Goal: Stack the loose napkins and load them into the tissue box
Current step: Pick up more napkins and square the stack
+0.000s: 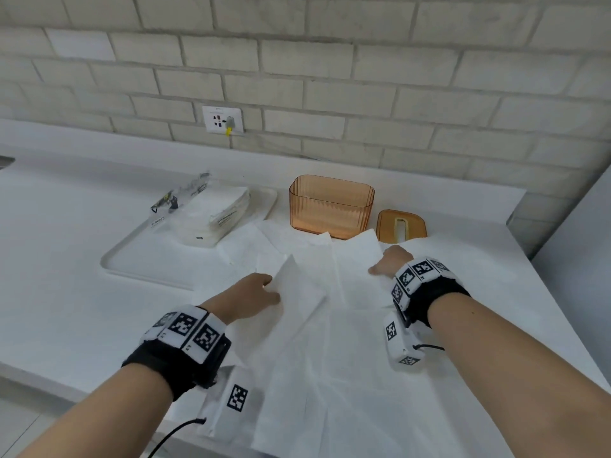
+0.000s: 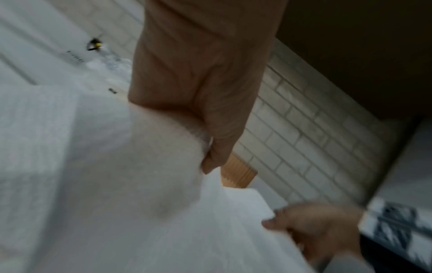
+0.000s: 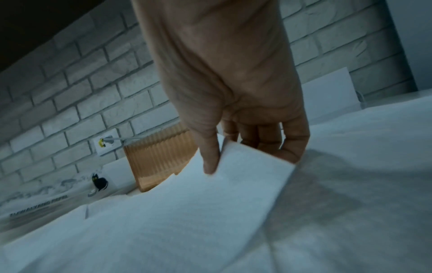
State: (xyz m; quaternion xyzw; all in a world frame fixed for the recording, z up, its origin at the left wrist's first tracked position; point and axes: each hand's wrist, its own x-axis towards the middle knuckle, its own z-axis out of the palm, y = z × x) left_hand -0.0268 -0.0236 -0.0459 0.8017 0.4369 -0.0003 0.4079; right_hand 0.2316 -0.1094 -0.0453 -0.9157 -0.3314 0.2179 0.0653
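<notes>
A raised napkin edge (image 1: 291, 276) is pinched by the left hand (image 1: 254, 294), forearm stretched forward. Farther right, another napkin corner (image 3: 245, 166) is gripped between thumb and curled fingers of the right hand (image 1: 390, 262). Beyond both grips the tissue box (image 1: 330, 209) stands lidless.

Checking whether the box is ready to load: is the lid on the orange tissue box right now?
No. The orange tissue box stands open-topped, and its slotted lid lies flat on the counter beside it.
</notes>
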